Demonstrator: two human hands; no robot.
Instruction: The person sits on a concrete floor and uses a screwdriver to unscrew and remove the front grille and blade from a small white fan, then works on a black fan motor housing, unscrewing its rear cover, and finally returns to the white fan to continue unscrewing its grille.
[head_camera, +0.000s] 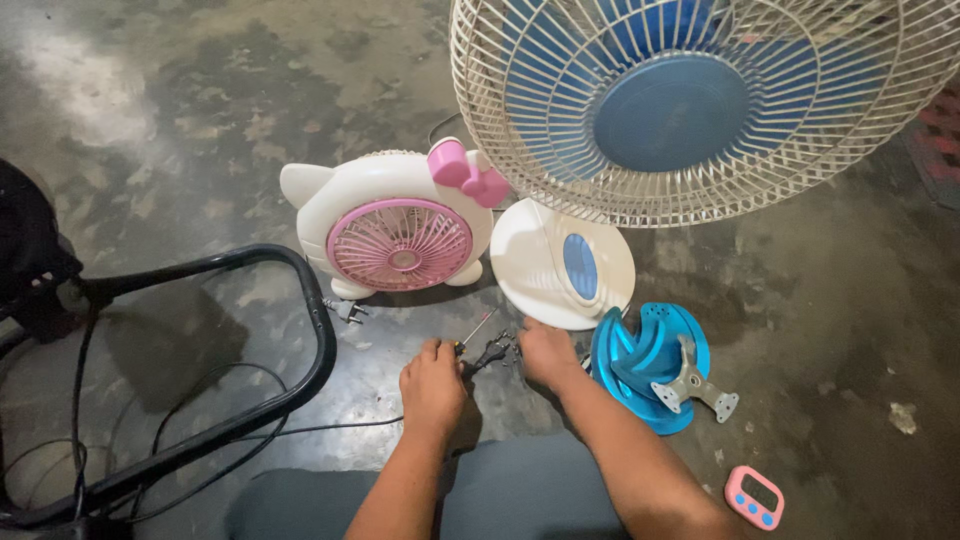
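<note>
At lower centre of the frame, my left hand (432, 385) has its fingers closed around a screwdriver (477, 329) whose shaft points up-right, and my right hand (546, 352) has its fingers curled on a black plug (491, 354) lying on the concrete floor (200, 130) between both hands. Just above stand a white cat-shaped fan (395, 232) with a pink grille and the white base (560, 265) of a large table fan (690, 100). A detached blue fan blade (645, 365) lies just right of my right hand, and a pink timer (754, 497) sits at lower right.

A thin screwdriver (478, 328) with a dark handle and a slim metal shaft is seen lying slantwise on the floor just in front of the white fan base (560, 265). A small black plug (492, 353) is found beside it, equally near that base.
</note>
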